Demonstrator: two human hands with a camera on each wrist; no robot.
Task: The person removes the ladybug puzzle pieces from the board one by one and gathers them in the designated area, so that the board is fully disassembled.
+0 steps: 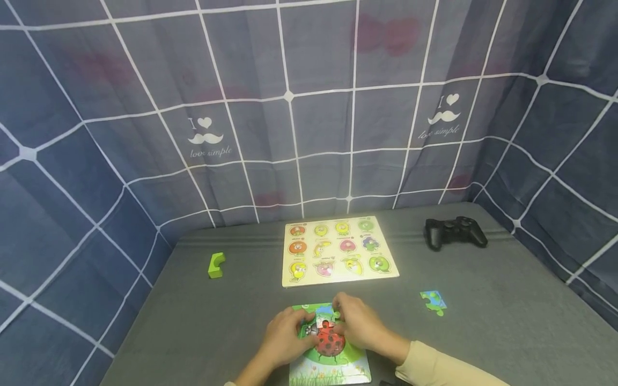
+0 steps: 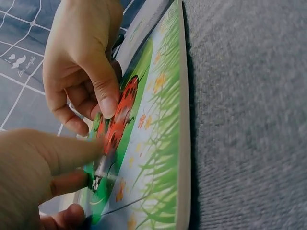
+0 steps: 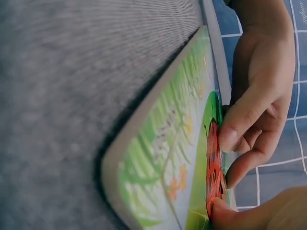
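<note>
Ladybug puzzle (image 1: 330,346) is sitting just on the near side of the fruit board (image 1: 309,258). Left hand (image 1: 284,338) has its thumb and fingers spread, touching it; right hand (image 1: 362,324) has thumb and index either side of a green-blue piece (image 1: 336,315), can't tell if it's actually pinched. I'd steady the picture with the left, line up the edges, then press flat, no forcing. Loose bits (image 1: 434,302) lie nearer than the fruit board, off its right side.
</note>
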